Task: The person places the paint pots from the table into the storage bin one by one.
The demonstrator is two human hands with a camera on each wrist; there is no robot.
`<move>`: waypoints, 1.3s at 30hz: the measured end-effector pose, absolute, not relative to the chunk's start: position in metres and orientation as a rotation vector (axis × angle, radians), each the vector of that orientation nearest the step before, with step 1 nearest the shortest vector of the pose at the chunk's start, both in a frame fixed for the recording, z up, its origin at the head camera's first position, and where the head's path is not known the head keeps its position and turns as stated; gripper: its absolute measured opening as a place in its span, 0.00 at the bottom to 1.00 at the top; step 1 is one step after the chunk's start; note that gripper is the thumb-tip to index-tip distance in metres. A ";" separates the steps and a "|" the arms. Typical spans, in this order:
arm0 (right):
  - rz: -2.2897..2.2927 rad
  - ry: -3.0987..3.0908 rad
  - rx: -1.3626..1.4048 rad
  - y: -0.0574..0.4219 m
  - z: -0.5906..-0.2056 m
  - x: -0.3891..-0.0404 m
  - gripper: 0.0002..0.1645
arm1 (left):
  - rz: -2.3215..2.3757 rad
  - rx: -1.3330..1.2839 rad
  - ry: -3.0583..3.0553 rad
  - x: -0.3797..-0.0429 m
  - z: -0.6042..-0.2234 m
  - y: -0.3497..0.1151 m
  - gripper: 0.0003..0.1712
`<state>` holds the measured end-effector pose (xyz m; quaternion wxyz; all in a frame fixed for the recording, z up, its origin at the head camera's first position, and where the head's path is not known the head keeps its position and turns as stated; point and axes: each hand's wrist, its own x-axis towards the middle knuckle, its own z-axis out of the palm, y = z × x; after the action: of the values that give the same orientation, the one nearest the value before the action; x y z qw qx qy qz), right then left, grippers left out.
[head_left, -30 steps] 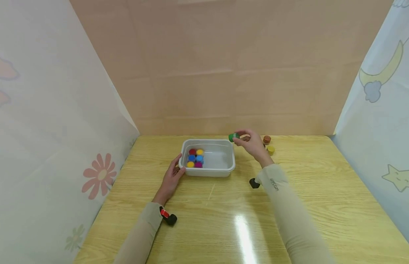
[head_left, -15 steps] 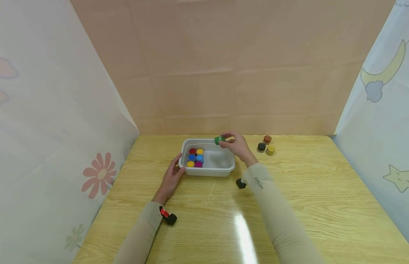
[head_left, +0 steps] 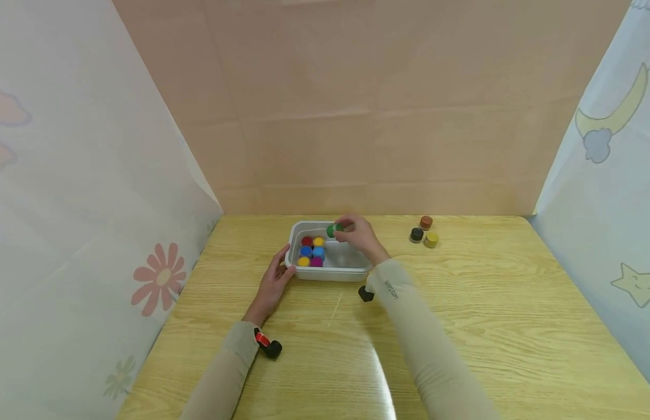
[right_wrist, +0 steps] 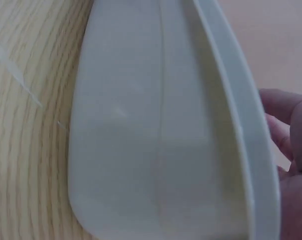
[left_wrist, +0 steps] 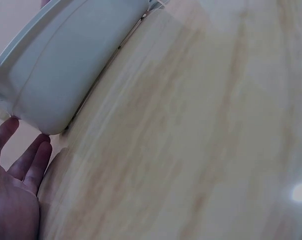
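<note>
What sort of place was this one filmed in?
Likely a makeshift indoor filming booth: a wooden table stands before a plain brown backdrop, with pale cartoon-printed sheets closing in both sides.

One tub (head_left: 330, 275) at your left hand (head_left: 272, 287), six pots (head_left: 306, 251) visible inside; one green pot (head_left: 332, 230) in your right hand (head_left: 360, 236); three pots (head_left: 432, 240) to its right.

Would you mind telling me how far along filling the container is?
Six pots already sit in the white container. The right hand pinches a green pot over it. The red pot, black pot and yellow pot on the table seem left.
</note>
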<state>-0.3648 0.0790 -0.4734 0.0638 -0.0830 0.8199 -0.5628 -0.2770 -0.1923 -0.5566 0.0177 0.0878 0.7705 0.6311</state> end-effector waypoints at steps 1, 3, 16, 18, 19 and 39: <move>-1.698 2.479 -0.238 0.077 -0.474 -0.365 0.19 | 1.965 0.278 2.400 -0.277 -0.557 -0.192 0.36; -1.702 2.481 -0.220 0.074 -0.476 -0.365 0.19 | 1.969 0.286 2.414 -0.277 -0.558 -0.191 0.35; -1.407 2.708 -0.214 0.065 -0.495 -0.363 0.17 | 1.983 0.270 2.388 -0.276 -0.559 -0.190 0.36; -1.394 2.708 -0.206 0.065 -0.495 -0.363 0.17 | 1.979 0.266 2.385 -0.275 -0.555 -0.189 0.36; -1.385 2.713 -0.206 0.065 -0.495 -0.363 0.17 | 1.974 0.268 2.391 -0.275 -0.555 -0.189 0.35; -1.162 2.740 -0.236 0.061 -0.494 -0.366 0.19 | 1.970 0.277 2.434 -0.277 -0.560 -0.192 0.35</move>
<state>-0.3658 0.0611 -0.4945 0.0777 -0.0787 0.9150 -0.3880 -0.2771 -0.1919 -0.5597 -0.0009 0.0882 0.7743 0.6266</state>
